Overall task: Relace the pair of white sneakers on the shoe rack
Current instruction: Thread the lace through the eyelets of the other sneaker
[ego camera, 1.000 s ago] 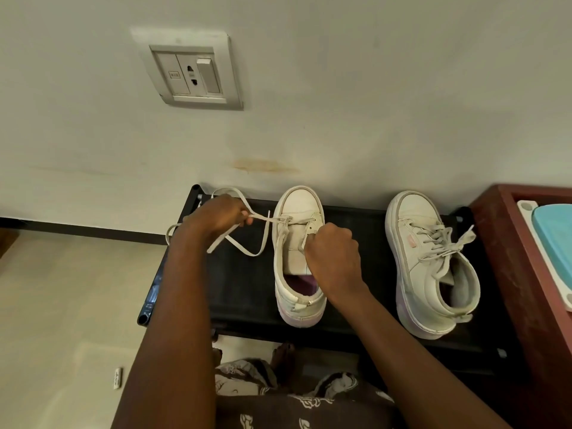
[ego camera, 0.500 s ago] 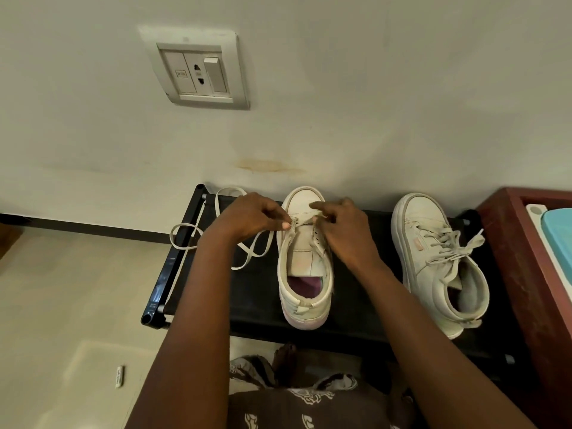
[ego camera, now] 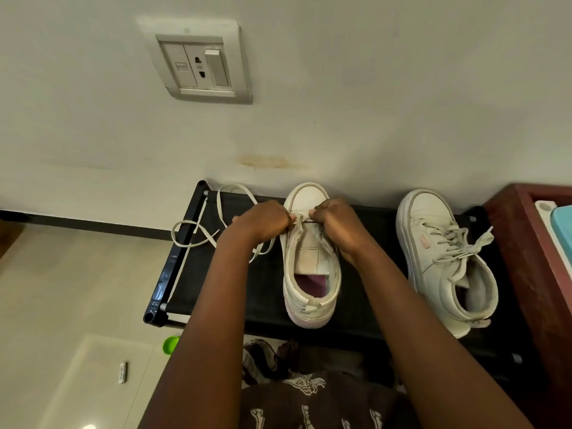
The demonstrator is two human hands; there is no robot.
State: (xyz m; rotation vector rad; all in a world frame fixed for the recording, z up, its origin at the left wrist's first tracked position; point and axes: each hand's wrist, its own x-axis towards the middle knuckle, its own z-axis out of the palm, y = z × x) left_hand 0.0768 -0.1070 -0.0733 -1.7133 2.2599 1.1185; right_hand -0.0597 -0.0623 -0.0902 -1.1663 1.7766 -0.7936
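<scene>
Two white sneakers stand on a black shoe rack (ego camera: 266, 292), toes to the wall. The left sneaker (ego camera: 309, 274) has its tongue bare and almost no lacing. Its long white lace (ego camera: 198, 230) trails in loops over the rack's left end. My left hand (ego camera: 263, 221) pinches the lace at the lowest left eyelet, just behind the toe cap. My right hand (ego camera: 337, 221) pinches at the matching right eyelet, fingertips nearly meeting the left hand's. The right sneaker (ego camera: 445, 258) is fully laced, its ends loose.
The rack stands against a pale wall with a switch and socket plate (ego camera: 198, 63) above. A dark red wooden cabinet (ego camera: 532, 261) with a turquoise box (ego camera: 561, 224) abuts the rack's right end. A green cap (ego camera: 170, 344) and a small white item (ego camera: 123, 371) lie on the floor.
Both hands have moved up the left sneaker from mid-tongue to the eyelets by the toe cap and come together there. The lace loops lie slacker at the rack's left end.
</scene>
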